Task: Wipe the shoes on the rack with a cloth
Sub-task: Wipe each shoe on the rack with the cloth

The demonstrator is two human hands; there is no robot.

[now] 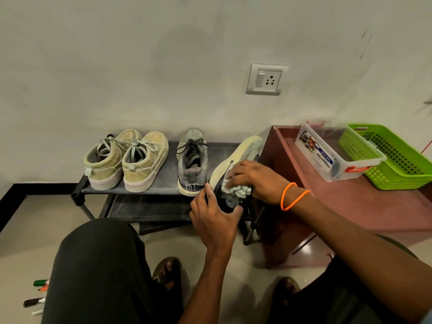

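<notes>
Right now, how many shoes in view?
4. Two tan shoes side by side at the rack's left, a grey shoe mid-rack, and a tilted shoe held in both hands at the right. Lower shelves partly hidden.

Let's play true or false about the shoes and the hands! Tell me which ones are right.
1. The right hand presses a striped cloth on a tipped shoe. True.
2. The left hand is resting on the floor. False: it holds the heel end of that shoe.
3. Three other shoes stand on the rack. True.
4. The green basket sits on the rack. False: it sits on the reddish table beside it.
5. A plug fills the wall socket. False: nothing is plugged in.
</notes>
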